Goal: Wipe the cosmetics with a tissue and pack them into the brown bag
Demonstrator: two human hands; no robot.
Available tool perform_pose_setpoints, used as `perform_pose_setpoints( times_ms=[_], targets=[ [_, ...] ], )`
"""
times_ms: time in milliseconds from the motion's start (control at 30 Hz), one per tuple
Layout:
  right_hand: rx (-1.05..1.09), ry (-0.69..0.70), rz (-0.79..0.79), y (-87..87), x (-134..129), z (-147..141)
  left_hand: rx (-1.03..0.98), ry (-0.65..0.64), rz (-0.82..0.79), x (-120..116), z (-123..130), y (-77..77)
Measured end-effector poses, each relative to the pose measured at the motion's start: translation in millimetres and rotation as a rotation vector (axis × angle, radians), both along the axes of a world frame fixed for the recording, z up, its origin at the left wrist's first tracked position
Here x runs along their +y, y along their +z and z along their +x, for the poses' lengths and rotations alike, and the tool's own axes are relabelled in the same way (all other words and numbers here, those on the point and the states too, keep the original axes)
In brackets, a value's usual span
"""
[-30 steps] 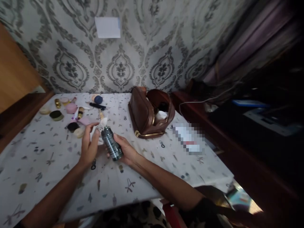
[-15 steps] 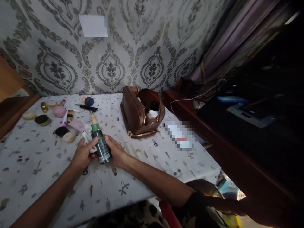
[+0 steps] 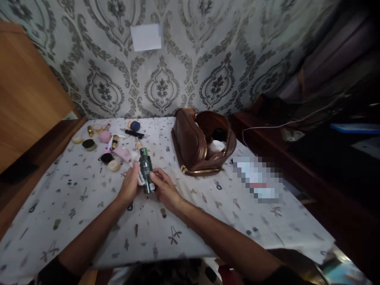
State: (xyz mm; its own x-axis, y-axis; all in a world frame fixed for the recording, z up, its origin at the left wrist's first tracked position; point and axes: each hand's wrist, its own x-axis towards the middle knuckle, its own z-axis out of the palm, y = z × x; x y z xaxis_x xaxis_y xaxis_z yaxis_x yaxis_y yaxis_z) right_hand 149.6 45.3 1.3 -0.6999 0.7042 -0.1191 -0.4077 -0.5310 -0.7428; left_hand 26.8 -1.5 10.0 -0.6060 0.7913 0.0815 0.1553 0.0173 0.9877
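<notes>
A dark green bottle [image 3: 145, 171] with a brighter green neck is tilted between my two hands above the patterned tablecloth. My right hand [image 3: 166, 189] is closed around its right side, thumb across the front near the base. On the other side, my left hand [image 3: 130, 185] presses a crumpled white wipe [image 3: 140, 179] against the bottle; its fingers are partly hidden. Just beyond the bottle lie a pink tube [image 3: 122, 153], a cream round jar [image 3: 113, 165] and a black round item [image 3: 107, 158].
A brown leather bag [image 3: 190, 138] stands unzipped to the right, with a white item [image 3: 217, 146] inside. Several cosmetics, including a black pen-like item [image 3: 134, 133] and a dark-lidded jar [image 3: 89, 144], lie at the back left. A blurred-out object [image 3: 257, 180] rests right of the bag.
My view has swung left, shifting everything rightward. My right thumb has come onto the bottle's front, while my left thumb has left the front for the side with the wipe.
</notes>
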Motion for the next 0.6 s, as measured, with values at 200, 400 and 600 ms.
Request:
perform_pose_setpoints(
  times_ms=[200,400,600],
  targets=[
    [0.023,-0.13,-0.021,4.2,12,1,0.207,-0.256,0.057,-7,13,0.5],
    [0.077,-0.196,0.0,14.8,18,4,0.19,-0.357,0.114,-9,26,-2.5],
    [0.056,-0.198,0.096,9.7,14,1,-0.051,-0.318,0.06,-7,21,-1.4]
  ],
)
